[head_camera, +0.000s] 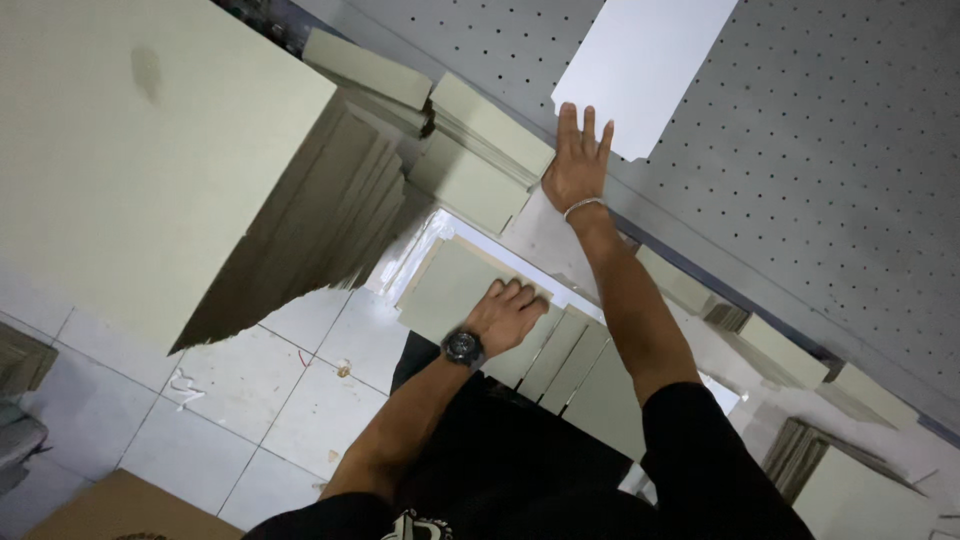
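Observation:
My right hand (578, 160) lies flat with fingers spread on the grey perforated table (820, 150), its fingertips touching the near edge of a white cut sheet (645, 60). A silver bracelet sits on that wrist. My left hand (506, 313), with a black watch on the wrist, rests fingers curled on top of a grey board (450, 285) in a stack below the table's edge. Whether it grips the board I cannot tell.
A tall stack of large grey boards (170, 150) fills the left. Smaller board piles (480, 150) lean by the table edge, and more boards (580, 365) stand near my legs. White tiled floor (290, 400) lies below, with a brown cardboard piece (120, 505) at the bottom left.

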